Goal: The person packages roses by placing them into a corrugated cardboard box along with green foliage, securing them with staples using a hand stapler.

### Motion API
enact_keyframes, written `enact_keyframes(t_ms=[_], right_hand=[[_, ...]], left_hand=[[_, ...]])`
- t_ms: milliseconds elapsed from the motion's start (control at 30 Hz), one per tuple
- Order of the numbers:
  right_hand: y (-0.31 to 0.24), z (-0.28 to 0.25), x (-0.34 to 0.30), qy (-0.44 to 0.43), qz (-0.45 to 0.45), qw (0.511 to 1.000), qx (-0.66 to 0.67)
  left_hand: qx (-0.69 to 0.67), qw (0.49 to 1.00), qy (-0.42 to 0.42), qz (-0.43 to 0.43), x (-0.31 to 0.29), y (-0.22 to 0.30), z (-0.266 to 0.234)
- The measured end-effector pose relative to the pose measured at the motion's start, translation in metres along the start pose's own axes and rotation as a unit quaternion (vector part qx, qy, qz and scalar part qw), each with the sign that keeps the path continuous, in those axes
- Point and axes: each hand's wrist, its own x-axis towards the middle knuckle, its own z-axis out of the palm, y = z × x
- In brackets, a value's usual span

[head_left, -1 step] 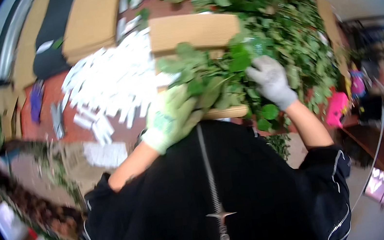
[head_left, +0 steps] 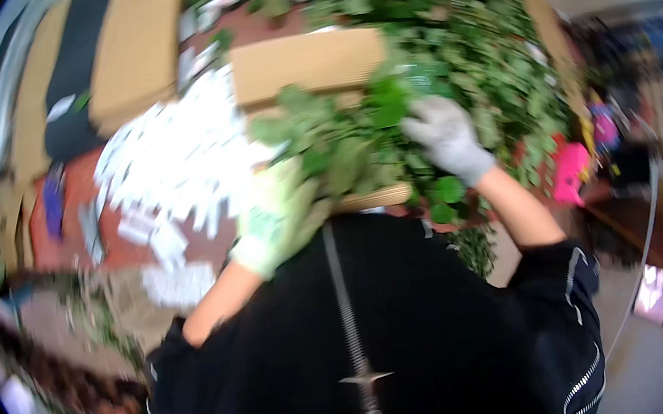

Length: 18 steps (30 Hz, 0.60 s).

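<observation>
Best to take by mostly hidden stems the green leafy bunch (head_left: 342, 159) on ribbed tan cardboard (head_left: 307, 66), probably light and fragile, between half-curled, pale-green-gloved left hand (head_left: 277, 214) and similarly curled, grey-white-gloved right hand (head_left: 449, 139), cannot tell if gripping.

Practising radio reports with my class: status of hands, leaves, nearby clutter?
Left hand, right hand at opposite sides of leafy bunch; grips unclear. Bunch over corrugated cardboard. White strips piled beside left hand.
</observation>
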Motion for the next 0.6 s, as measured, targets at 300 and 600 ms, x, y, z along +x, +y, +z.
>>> enact_keyframes(t_ms=[300, 600], right_hand=[[0.005, 0.005, -0.007, -0.021, 0.004, 0.998, -0.055], [0.048, -0.102, 0.015, 0.208, 0.038, 0.968, -0.137]], left_hand=[[0.051, 0.998, 0.016, 0.035, -0.008, -0.003, 0.013], [0.032, 0.999, 0.027, 0.026, 0.001, 0.002, 0.001]])
